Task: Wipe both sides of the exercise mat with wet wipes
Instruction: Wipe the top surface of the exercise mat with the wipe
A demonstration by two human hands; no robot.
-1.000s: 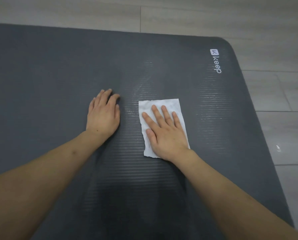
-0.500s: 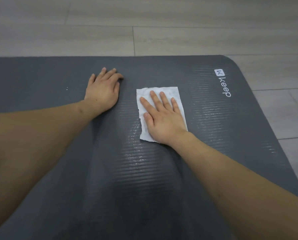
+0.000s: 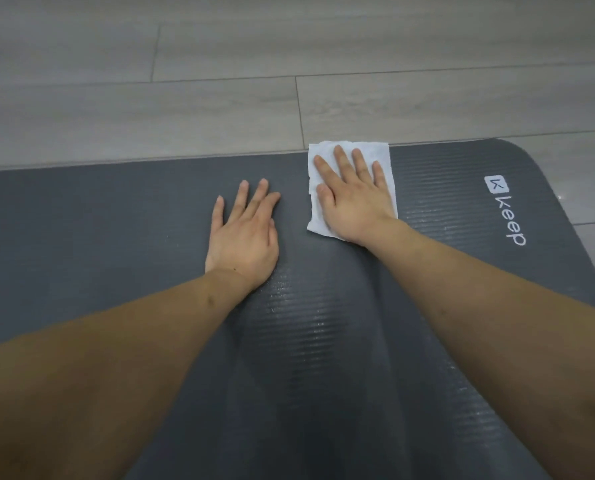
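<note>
both hands sit farther up the exercise mat (image 3: 116,237) than before; right hand (image 3: 354,195) presses the wet wipe (image 3: 379,154) flat-fingered at its far edge, left hand (image 3: 244,233) rests flat beside. mat's near end is cut off.

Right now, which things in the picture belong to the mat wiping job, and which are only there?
Part of the job:
- exercise mat, dark grey and ribbed
- wet wipe, flat at the mat's far edge
- right hand, pressing flat on the wipe
- left hand, resting flat on the mat

Only there:
- wooden floor
- "Keep" logo printed on the mat
</note>
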